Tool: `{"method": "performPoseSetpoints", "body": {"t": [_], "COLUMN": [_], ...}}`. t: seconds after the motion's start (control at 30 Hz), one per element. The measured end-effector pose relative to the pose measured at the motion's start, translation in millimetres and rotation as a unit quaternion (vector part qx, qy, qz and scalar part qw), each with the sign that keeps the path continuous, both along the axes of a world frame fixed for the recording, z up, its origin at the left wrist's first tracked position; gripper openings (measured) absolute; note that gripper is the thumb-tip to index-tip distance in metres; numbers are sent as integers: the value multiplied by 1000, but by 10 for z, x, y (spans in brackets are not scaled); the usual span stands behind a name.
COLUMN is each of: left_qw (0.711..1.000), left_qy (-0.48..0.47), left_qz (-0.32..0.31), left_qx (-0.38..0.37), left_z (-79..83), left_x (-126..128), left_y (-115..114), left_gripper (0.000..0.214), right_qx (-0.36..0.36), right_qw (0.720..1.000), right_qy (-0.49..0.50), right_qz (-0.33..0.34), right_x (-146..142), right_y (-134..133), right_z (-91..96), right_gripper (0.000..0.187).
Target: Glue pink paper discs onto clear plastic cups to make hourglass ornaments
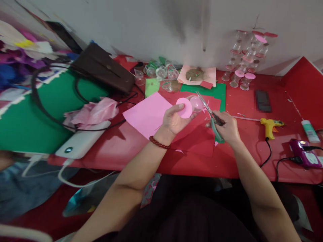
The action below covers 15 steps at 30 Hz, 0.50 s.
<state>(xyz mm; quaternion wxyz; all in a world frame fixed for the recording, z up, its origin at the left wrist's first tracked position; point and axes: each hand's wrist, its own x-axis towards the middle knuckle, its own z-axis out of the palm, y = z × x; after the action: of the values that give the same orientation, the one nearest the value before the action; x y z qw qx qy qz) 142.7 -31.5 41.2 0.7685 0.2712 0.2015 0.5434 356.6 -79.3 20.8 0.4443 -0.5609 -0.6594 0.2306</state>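
Observation:
My left hand [174,121], with a beaded bracelet at the wrist, grips a round pink paper disc [185,108] by its edge. Just beyond the disc is a clear, rounded plastic cup [196,104], partly behind the fingers; whether the two are joined I cannot tell. Green-handled scissors [211,111] are in my right hand [227,127], fingers closed around the handles. Their blades point up and away, close to the cup's right side. Beneath both hands lie red paper sheets [195,141], with a pink sheet [148,112] to the left.
At the back right stands a stack of clear cups with paper discs [243,60]. A yellow glue gun [268,127], a phone [262,101] and a purple power box [305,153] are on the right. On the left are a white power bank [80,143], cables and a brown bag [101,67].

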Motion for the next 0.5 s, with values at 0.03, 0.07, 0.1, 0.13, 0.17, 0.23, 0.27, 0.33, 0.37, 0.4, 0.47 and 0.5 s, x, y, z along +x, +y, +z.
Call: {"method": "performPoseSetpoints", "body": {"t": [0.03, 0.07, 0.1, 0.13, 0.17, 0.23, 0.27, 0.33, 0.37, 0.4, 0.47, 0.5], "left_qw": [1000, 1000, 1000, 1000, 1000, 999, 999, 998, 997, 996, 995, 994], "left_qy": [-4, -7, -10, -10, -6, 6, 12, 17, 15, 12, 9, 13], "left_qz": [0, 0, 0, 0, 0, 7, 14, 30, 37, 43, 51, 54], "left_qx": [0, 0, -3, -8, -16, -34, -43, -58, -66, -73, -88, -95], "left_z": [-1, -3, -5, -7, -11, -18, -23, -37, -47, -59, -88, -102], "left_x": [3, 6, 8, 10, 10, 10, 9, 8, 7, 5, -3, -9], "left_y": [1, 2, 5, 9, 15, 29, 37, 60, 74, 90, 124, 141], "left_gripper": [68, 67, 64, 61, 57, 49, 45, 39, 36, 33, 30, 28], "right_qx": [-2, -4, -6, -9, -13, -21, -23, -24, -21, -17, -7, -4], "right_qw": [1000, 1000, 1000, 1000, 999, 998, 997, 995, 995, 994, 992, 992], "right_qy": [4, 12, 22, 27, 26, 3, -12, -32, -39, -48, -68, -76], "right_qz": [3, 3, -1, -8, -22, -55, -69, -88, -94, -99, -103, -99], "right_x": [-1, 0, 2, 7, 15, 34, 43, 58, 62, 63, 62, 61], "right_y": [0, 3, 8, 14, 22, 37, 41, 38, 31, 21, 3, -1], "right_z": [-9, -19, -30, -40, -47, -48, -42, -19, -5, 8, 28, 31], "right_gripper": [36, 34, 34, 35, 36, 40, 43, 47, 49, 51, 54, 56]}}
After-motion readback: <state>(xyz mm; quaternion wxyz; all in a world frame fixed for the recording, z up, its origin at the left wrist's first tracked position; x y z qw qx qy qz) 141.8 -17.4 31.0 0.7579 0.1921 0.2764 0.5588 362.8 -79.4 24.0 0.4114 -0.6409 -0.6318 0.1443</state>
